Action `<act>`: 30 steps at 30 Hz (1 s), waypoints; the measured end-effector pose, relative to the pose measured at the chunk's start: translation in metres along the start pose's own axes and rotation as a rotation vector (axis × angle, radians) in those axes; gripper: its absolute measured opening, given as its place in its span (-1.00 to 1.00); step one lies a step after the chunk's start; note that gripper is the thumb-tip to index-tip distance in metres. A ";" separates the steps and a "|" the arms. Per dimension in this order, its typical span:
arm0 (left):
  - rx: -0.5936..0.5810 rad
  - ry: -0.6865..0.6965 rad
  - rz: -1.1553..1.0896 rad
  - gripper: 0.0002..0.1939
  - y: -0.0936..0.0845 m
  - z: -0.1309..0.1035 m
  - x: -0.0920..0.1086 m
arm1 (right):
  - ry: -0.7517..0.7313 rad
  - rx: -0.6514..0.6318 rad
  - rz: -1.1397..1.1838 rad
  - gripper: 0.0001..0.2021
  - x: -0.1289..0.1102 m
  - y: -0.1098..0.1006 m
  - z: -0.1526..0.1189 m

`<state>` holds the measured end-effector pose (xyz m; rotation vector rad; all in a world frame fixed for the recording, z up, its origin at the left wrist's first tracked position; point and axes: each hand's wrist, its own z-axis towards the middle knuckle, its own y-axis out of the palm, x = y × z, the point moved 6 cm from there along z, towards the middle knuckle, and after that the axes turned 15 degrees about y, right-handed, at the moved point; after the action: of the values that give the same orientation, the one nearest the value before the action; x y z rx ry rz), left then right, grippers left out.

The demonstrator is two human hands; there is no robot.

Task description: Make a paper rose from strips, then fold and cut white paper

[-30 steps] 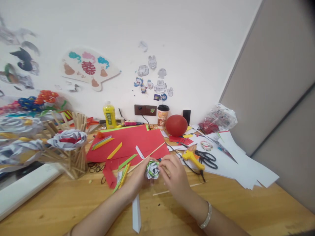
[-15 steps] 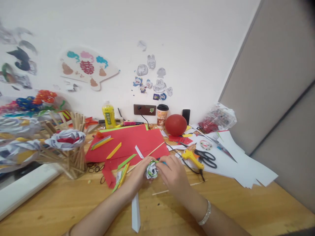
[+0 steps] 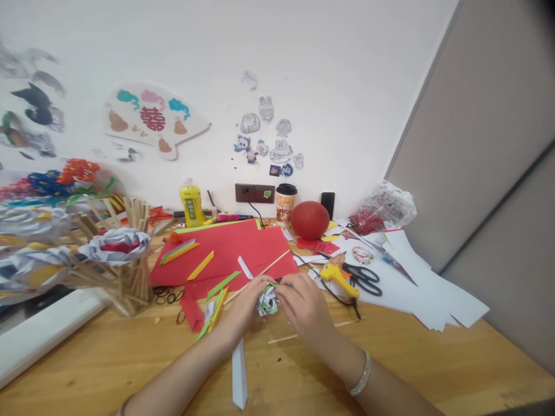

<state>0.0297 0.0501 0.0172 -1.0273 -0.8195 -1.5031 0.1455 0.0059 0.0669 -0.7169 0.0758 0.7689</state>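
Note:
Between my two hands is a small paper flower [image 3: 267, 300] of twisted white and green strips. My left hand [image 3: 246, 309] wraps round its left side, fingers closed on it. From the right, my right hand [image 3: 306, 303] pinches the flower's edge with thumb and fingertips. Below my left wrist a folded white paper strip [image 3: 239, 378] lies on the wooden table [image 3: 277, 387]. Folded yellow, green and white strips [image 3: 213, 312] rest left of my hands. A thin wooden stick [image 3: 284, 339] lies just under my right hand.
Red paper sheets [image 3: 234, 248] spread behind my hands. To the right lie a yellow glue gun [image 3: 340, 280], black-handled scissors [image 3: 364, 280] and white paper [image 3: 403, 294]. A red balloon [image 3: 310, 220], cup [image 3: 286, 207] and bottle [image 3: 191, 203] stand behind. Paper flowers [image 3: 117, 247] on sticks are left.
My hands stay in the same place around the paper flower. The flower has turned slightly, and the right fingers have shifted a little on its edge.

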 end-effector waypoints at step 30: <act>-0.028 -0.118 -0.352 -0.79 0.011 -0.008 0.006 | 0.115 0.056 0.119 -0.90 0.011 -0.008 -0.002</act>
<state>0.0390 0.0389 0.0195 -1.0373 -1.1094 -1.7643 0.1591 0.0078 0.0661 -0.7076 0.2448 0.8354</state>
